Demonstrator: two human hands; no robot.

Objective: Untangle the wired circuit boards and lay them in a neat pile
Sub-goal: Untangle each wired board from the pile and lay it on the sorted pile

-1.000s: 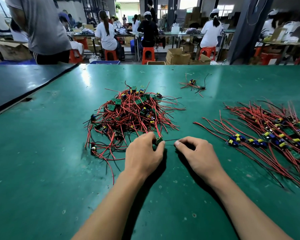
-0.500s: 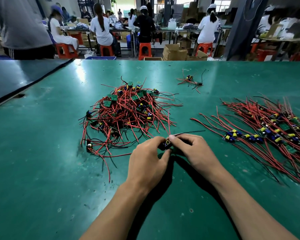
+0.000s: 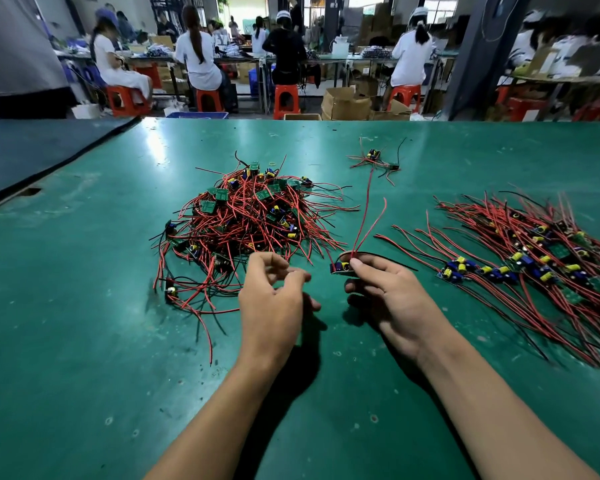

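Observation:
A tangled heap of small green circuit boards with red and black wires (image 3: 246, 216) lies on the green table (image 3: 84, 341), ahead and left of centre. On the right, sorted boards (image 3: 520, 268) lie side by side with their wires fanned out. My right hand (image 3: 392, 299) pinches one small board (image 3: 342, 266) between thumb and fingers; its two red wires stand upward and a black wire trails right. My left hand (image 3: 274, 296) hovers just left of it at the heap's near edge, fingers loosely curled, holding nothing.
A few loose wired boards (image 3: 378, 161) lie farther back on the table. A dark blue table (image 3: 32, 157) adjoins on the left. Beyond the far edge, people sit on red stools among cardboard boxes (image 3: 347, 103).
The board has come free of the heap and passed into my right hand alone, which moved right. My left hand let go and drew back. The red wires now stand up.

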